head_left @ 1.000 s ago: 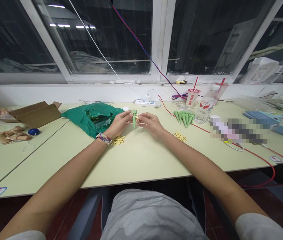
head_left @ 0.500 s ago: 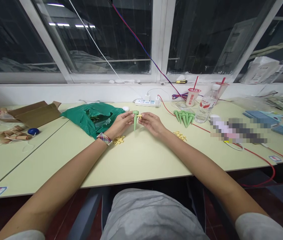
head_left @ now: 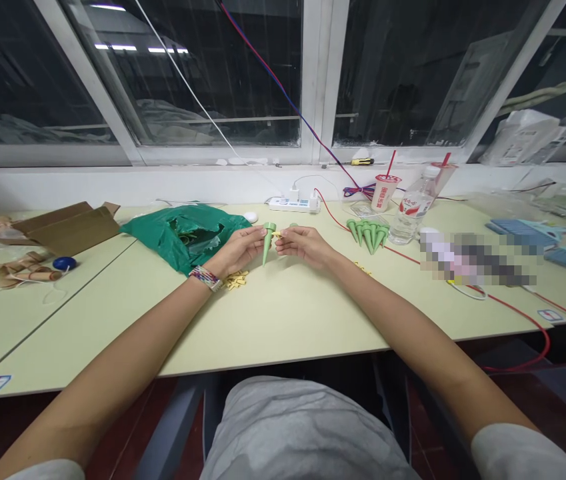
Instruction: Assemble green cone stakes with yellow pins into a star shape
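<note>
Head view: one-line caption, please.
Left hand holds a green spike, point down; right hand holds a small yellow piece against its upper part.

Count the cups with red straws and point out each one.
2. One cup stands near the wall, left of the clear bottle; the second cup is behind that bottle, partly hidden by it.

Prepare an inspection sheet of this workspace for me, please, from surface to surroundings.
Surface: pale tabletop, seam at left.
Work items: green spike, tip down; yellow pieces piled near the left wrist; other spikes grouped at right.
Clutter: green bag, cardboard box, bottle.
Hands: left hand holds the green spike, right hand a small yellow piece beside it.
Cables: red cable loops past the front edge.
Surroundings: dark windows; yellow cutter on the sill.
</note>
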`<state>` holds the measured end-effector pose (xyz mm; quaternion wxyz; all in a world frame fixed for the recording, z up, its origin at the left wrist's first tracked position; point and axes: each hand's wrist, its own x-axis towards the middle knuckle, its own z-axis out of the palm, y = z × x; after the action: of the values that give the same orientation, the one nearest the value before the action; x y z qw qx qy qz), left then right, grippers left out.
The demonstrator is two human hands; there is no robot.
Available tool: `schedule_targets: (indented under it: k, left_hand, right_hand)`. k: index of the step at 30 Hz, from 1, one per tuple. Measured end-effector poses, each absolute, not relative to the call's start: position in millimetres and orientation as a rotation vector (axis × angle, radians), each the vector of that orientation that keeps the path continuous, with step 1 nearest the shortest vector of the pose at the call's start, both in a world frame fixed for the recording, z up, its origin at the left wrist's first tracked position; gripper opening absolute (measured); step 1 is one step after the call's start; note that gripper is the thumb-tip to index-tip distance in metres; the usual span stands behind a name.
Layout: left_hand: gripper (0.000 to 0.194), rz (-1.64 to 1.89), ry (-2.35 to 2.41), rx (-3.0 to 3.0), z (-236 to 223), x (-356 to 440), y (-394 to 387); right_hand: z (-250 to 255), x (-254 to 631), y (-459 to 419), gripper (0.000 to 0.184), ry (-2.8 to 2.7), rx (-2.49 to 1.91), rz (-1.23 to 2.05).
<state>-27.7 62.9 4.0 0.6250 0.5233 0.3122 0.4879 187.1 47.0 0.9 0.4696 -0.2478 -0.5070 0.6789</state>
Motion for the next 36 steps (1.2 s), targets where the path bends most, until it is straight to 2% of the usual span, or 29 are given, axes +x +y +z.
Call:
schedule_targets:
  k: [7, 21, 29, 36]
  left_hand:
    - [0.037, 1.015, 0.72, 1.235, 8, -28, 59]
    - [0.035, 1.267, 0.717, 1.232, 9, -8, 42]
    - [0.038, 1.377, 0.768, 1.34, 5, -11, 50]
    - [0.043, 1.355, 0.84, 1.386, 8, -14, 53]
  right_hand:
    - [5, 193, 46, 0.045, -1.29, -0.515, 1.677]
    - [-5, 190, 53, 0.022, -1.069, -0.622, 1.791]
    - [-2, 195, 54, 0.03, -1.077, -0.682, 1.878]
    - [3, 192, 52, 0.032, -1.275, -0.682, 1.449]
